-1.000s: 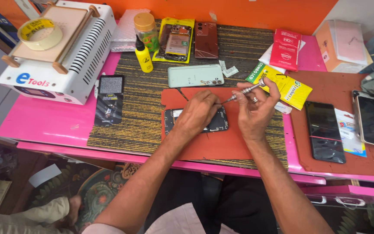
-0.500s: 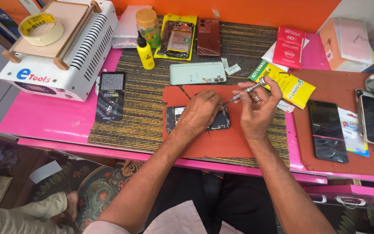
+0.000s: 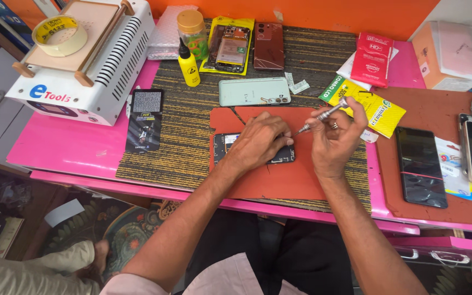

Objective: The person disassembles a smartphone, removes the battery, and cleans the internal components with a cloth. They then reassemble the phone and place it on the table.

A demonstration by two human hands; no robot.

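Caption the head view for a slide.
Left hand steadies an opened black phone while right hand angles a slim metal screwdriver.

A pink bench (image 3: 72, 147) carries a striped brown mat (image 3: 187, 131), a white heating machine (image 3: 91, 65) at its left end, and a brown mat (image 3: 427, 109) on the right.
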